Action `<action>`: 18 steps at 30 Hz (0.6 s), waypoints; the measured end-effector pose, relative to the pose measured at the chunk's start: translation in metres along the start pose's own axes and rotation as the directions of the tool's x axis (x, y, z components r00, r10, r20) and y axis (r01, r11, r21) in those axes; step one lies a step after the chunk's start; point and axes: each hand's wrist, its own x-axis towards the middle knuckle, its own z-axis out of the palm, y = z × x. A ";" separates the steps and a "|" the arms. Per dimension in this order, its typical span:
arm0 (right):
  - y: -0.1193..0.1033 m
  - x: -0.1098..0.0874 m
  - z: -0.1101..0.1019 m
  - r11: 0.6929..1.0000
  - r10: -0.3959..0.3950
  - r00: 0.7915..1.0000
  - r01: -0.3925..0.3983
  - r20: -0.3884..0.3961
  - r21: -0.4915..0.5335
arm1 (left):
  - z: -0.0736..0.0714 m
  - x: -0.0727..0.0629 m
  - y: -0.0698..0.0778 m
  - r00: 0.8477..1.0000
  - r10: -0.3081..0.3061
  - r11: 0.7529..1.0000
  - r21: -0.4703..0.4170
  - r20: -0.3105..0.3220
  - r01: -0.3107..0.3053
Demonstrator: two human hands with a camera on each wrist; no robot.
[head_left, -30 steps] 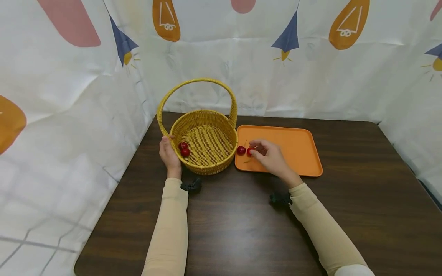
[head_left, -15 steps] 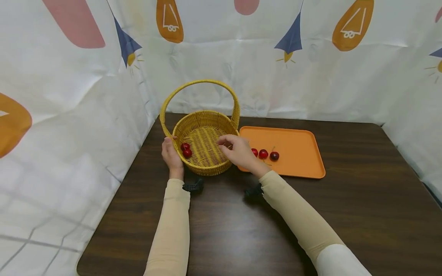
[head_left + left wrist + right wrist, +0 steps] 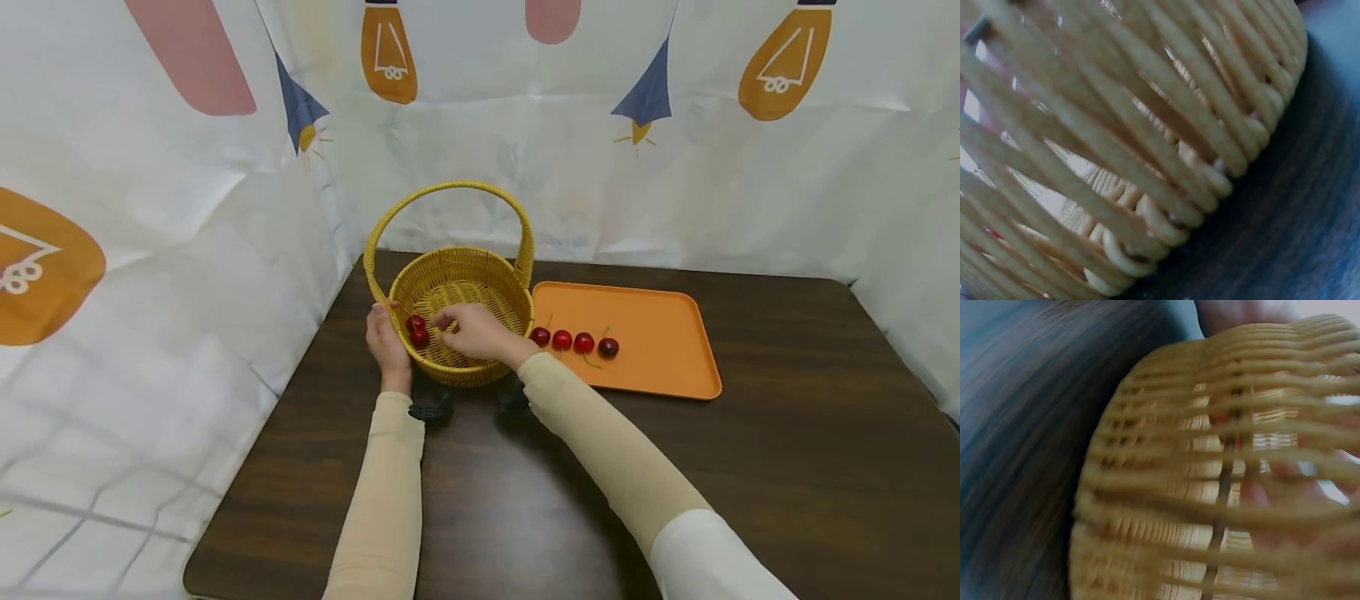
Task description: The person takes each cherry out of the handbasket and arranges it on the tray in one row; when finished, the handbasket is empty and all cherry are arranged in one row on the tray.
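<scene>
The left hand (image 3: 388, 342) steadies the left side of a yellow wicker basket (image 3: 465, 377), thumb up at the rim near the foot of its handle. Two dark red cherries (image 3: 417, 337) lie inside against the left wall. Over the basket's inside is the right hand (image 3: 476, 332), palm down, fingers bent, fingertips just right of those cherries. I cannot tell whether it holds anything, as the hand itself hides what is beneath. In the right wrist view, blurred fingers (image 3: 1279, 506) show through the weave; the left wrist view is filled by the basket wall (image 3: 1116, 119).
An orange tray (image 3: 645, 333) stands right of the basket, with several stemmed cherries (image 3: 583, 342) in a row at its left front. Both rest on a dark wooden table (image 3: 787, 467). A patterned white curtain (image 3: 585, 183) hangs close behind the table and along its left side.
The right hand has moved left from the cherries on the tray into the basket, uncovering the row on the tray. The left hand stays at the basket; the head view has shifted slightly.
</scene>
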 end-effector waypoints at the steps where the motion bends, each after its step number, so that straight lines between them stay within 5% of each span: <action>1: 0.000 0.002 0.002 1.000 0.007 1.000 -0.007 -0.007 0.007 | 0.001 -0.001 -0.001 1.000 0.003 1.000 -0.002 0.002 -0.003; 11: -0.001 0.014 0.019 0.998 0.061 0.997 -0.060 0.054 -0.013 | -0.001 -0.008 -0.005 1.000 -0.013 1.000 -0.004 0.016 0.013; 18: -0.002 0.017 0.022 0.994 -0.013 0.994 0.025 0.112 -0.103 | 0.001 -0.007 0.007 0.998 0.021 0.999 -0.042 0.057 -0.019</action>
